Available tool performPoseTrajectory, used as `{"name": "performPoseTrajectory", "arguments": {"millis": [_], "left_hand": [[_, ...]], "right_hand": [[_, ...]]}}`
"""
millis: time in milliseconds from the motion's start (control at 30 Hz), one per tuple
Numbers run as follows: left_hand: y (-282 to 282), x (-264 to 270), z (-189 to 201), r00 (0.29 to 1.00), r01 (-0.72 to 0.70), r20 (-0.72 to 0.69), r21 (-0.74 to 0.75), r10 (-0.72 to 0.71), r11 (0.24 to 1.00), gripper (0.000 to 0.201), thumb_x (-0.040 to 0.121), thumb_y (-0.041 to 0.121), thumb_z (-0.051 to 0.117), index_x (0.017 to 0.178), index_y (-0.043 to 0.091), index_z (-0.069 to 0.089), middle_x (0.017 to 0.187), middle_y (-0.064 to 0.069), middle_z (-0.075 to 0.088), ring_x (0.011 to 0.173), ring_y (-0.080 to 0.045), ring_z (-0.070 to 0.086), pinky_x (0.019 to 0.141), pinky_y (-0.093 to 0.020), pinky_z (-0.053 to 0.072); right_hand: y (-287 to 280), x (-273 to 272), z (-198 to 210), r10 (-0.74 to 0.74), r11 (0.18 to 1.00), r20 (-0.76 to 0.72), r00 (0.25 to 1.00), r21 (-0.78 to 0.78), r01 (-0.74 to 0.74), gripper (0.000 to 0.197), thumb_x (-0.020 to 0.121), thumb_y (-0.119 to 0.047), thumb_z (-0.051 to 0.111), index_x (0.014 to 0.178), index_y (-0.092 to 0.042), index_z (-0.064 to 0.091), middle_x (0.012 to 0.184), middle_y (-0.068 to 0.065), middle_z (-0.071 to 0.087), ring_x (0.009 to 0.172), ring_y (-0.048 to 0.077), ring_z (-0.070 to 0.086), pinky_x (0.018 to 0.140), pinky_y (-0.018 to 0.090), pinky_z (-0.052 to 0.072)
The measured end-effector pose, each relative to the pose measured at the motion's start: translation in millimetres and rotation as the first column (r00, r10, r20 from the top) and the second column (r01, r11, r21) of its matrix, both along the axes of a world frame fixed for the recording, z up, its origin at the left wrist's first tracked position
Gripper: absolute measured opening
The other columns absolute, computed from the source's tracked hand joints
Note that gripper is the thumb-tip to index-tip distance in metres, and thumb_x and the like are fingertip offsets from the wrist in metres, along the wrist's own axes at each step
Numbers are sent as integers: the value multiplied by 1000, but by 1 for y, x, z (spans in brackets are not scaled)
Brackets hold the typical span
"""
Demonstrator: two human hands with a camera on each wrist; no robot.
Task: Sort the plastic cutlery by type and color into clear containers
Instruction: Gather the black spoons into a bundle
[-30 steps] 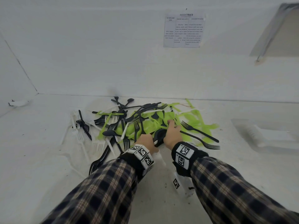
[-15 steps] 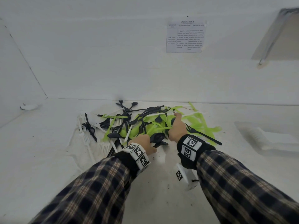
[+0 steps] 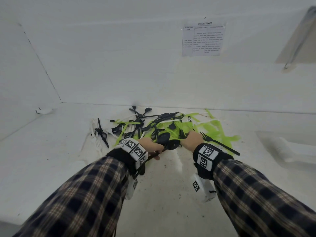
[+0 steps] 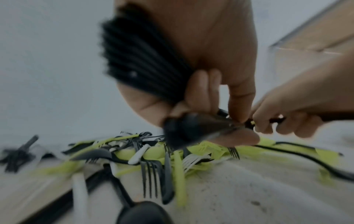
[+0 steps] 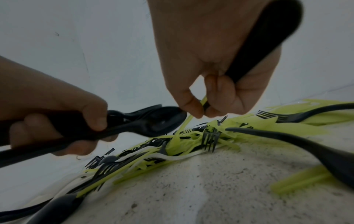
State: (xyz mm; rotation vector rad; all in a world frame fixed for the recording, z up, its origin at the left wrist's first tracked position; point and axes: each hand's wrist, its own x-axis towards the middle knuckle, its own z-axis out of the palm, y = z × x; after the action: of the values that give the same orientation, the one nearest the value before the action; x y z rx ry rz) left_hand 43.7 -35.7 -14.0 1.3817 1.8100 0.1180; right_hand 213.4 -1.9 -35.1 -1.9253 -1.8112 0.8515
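Observation:
A tangled pile of black, lime-green and white plastic cutlery (image 3: 172,124) lies on the white table. At its near edge my left hand (image 3: 151,147) grips a stacked bundle of black spoons (image 3: 168,142), with the bowls pointing right. The left wrist view shows the fanned handles (image 4: 145,60) lying across my palm. My right hand (image 3: 189,138) sits just right of the spoon bowls. In the right wrist view a black utensil handle (image 5: 258,45) crosses its palm, while thumb and forefinger pinch a thin green piece (image 5: 203,101) beside the spoons (image 5: 153,121).
A long black fork (image 3: 220,145) lies on green pieces right of my right hand. A clear container (image 3: 294,147) rests on the table at the far right. White walls close the back and left, with a printed sheet (image 3: 202,40) taped up.
The view tilted up. Both hands stay at the pile's near edge; the right one shifted slightly right. One of the two black forks lying right of the pile is no longer visible.

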Motion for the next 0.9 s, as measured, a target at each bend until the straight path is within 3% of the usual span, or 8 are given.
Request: {"name": "performPoseTrajectory", "arguments": {"millis": [100, 167, 233, 367, 500, 633, 767, 900], "left_hand": [[1, 6, -4, 949, -168, 263, -50, 175, 984, 13, 91, 19, 55, 94, 6, 59, 91, -3, 72, 31, -5, 33, 36, -15, 29], [1, 13, -10, 878, -281, 383, -72, 287, 957, 10, 93, 15, 55, 88, 6, 57, 87, -4, 70, 29, -5, 31, 33, -15, 27], [1, 20, -17, 821, -369, 443, -72, 361, 927, 10, 94, 13, 55, 87, 6, 54, 85, -5, 69, 28, -5, 30, 33, -15, 26], [0, 27, -30, 732, -472, 555, -6, 396, 881, 12, 95, 11, 53, 83, 7, 55, 81, -5, 68, 30, -5, 29, 33, -15, 26], [-1, 32, -38, 622, -580, 684, 76, 381, 811, 10, 94, 9, 52, 85, 9, 54, 78, -5, 65, 29, -5, 29, 33, -13, 24], [-2, 33, -36, 496, -634, 790, 46, 361, 772, 15, 94, 8, 51, 80, 10, 51, 78, -7, 65, 28, -6, 27, 33, -12, 23], [-2, 35, -35, 544, -569, 777, 62, 318, 820, 8, 92, 9, 54, 85, 10, 55, 69, -5, 61, 31, -7, 29, 35, -15, 24], [0, 38, -39, 608, -579, 733, 144, 306, 803, 10, 91, 11, 52, 82, 13, 58, 69, -7, 48, 35, -9, 33, 37, -17, 25]], "right_hand": [[-4, -1, -1, -89, 996, -168, 982, -12, 88, 45, 87, -9, 54, 127, 2, 38, 110, 15, 55, 91, 26, 47, 72, 27, 37], [-7, -3, -2, -136, 989, -210, 968, 23, 144, 44, 86, -6, 51, 126, 3, 35, 114, 19, 54, 90, 26, 47, 74, 30, 39], [-8, -4, -4, -116, 992, -171, 978, 20, 121, 40, 87, -6, 51, 124, 3, 38, 111, 18, 54, 94, 29, 51, 77, 33, 42], [-8, 0, -5, 25, 999, 14, 1000, -42, -24, 43, 92, -12, 44, 135, -6, 38, 128, 18, 52, 115, 31, 52, 84, 29, 43], [-5, 9, -3, -55, 998, -26, 998, 29, 56, 42, 92, -8, 44, 133, -7, 35, 119, 18, 57, 101, 32, 57, 73, 31, 41], [-2, 0, -3, -127, 980, -345, 930, 99, 170, 37, 92, -21, 51, 124, -3, 46, 100, 8, 57, 78, 21, 50, 68, 30, 40], [-8, -24, -4, -48, 999, -558, 829, -21, 43, 24, 89, -33, 58, 90, -10, 63, 76, 4, 55, 58, 14, 45, 49, 23, 35], [-8, -42, -11, -96, 995, -632, 769, -54, 79, 16, 88, -24, 59, 74, -16, 60, 70, 3, 55, 62, 16, 47, 51, 24, 36]]}}
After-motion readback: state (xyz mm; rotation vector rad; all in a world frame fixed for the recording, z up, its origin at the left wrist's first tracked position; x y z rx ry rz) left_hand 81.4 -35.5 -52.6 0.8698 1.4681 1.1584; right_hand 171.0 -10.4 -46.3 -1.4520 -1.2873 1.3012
